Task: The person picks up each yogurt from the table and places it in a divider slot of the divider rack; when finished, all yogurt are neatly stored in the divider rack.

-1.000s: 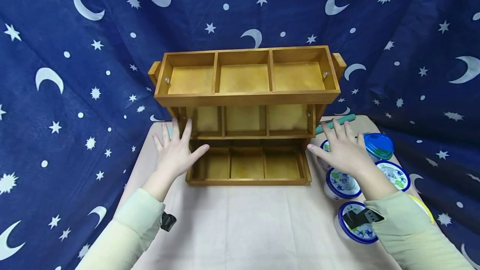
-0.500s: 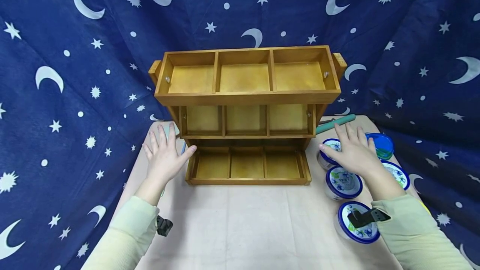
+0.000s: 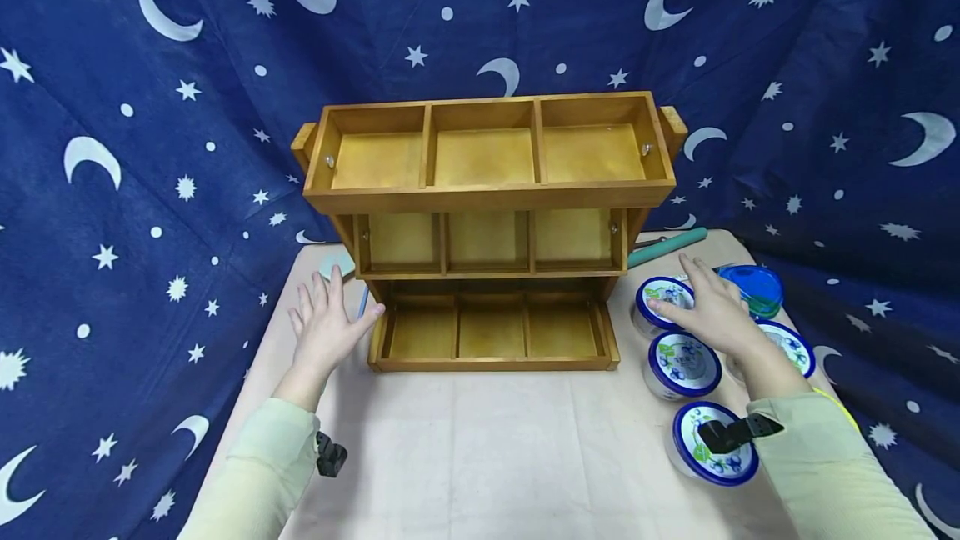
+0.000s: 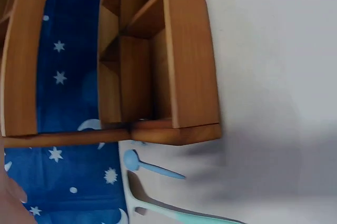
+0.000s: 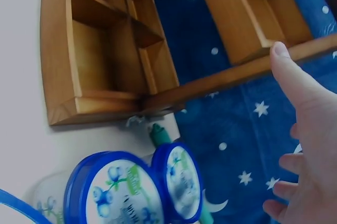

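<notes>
Both my hands have pulled back from the wooden rack (image 3: pixel 487 232) over the last second: they were flanking its lower tiers, now they sit lower and further out. My left hand (image 3: pixel 324 332) is flat over the tabletop (image 3: pixel 480 448) at about 9 o'clock of the rack's bottom tray, fingers straight and spread, thumb tip just beside the tray's front left corner, holding nothing. My right hand (image 3: pixel 712 311) has drifted to 3 o'clock of the rack and hovers, fingers relaxed and extended, over the cluster of blue-rimmed tubs (image 3: pixel 681 363); fingertips lie over the rearmost tub (image 3: pixel 663 297), contact unclear, no grip. Rack stands mid-tabletop against the starry cloth, all nine compartments bare. Blue lid (image 3: pixel 752 288) at the right hand's 2 o'clock, teal handle (image 3: pixel 667 245) behind the tubs. Left wrist view shows a small blue spoon (image 4: pixel 150 167) and a pale teal utensil (image 4: pixel 179 211) by the rack's left end. My read: done with the rack, right hand moving onto the tubs.
</notes>
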A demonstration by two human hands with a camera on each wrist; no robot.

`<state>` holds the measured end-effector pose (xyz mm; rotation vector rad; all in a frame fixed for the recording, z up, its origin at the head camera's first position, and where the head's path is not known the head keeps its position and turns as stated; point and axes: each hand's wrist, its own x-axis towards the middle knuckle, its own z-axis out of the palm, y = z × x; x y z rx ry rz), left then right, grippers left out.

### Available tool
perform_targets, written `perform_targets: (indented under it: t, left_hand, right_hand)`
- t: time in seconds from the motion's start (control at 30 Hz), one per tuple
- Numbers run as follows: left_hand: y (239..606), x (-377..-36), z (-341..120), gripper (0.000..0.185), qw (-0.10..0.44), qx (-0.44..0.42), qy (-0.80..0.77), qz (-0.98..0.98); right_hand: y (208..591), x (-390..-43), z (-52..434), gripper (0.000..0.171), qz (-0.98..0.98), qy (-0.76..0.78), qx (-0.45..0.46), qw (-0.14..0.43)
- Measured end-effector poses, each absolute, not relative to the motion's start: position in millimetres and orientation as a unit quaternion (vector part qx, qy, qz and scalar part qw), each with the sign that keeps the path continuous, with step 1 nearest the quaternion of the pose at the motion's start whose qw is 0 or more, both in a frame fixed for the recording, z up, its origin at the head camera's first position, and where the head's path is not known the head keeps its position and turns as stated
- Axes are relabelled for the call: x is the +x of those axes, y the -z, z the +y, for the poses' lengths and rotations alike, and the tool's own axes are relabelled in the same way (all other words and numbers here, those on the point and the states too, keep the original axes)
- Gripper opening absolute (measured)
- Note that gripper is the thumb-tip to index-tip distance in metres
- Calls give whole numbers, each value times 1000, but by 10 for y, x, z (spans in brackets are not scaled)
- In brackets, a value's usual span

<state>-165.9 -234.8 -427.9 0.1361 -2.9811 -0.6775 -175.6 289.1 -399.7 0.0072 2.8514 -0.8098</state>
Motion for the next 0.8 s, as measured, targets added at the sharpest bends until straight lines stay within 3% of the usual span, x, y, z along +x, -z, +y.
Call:
perform_targets:
  t: [0.47,0.8]
  left_hand:
    - [4648,-1847,-2375,109,-59,46,250,-965]
    - [4870,-1884,-2425,108,-81,37,264,-961]
  right_hand:
    - [4291,-1903,3092,111,953,287,29,86]
    - [4517,-1981,3130,112,962,254,40,91]
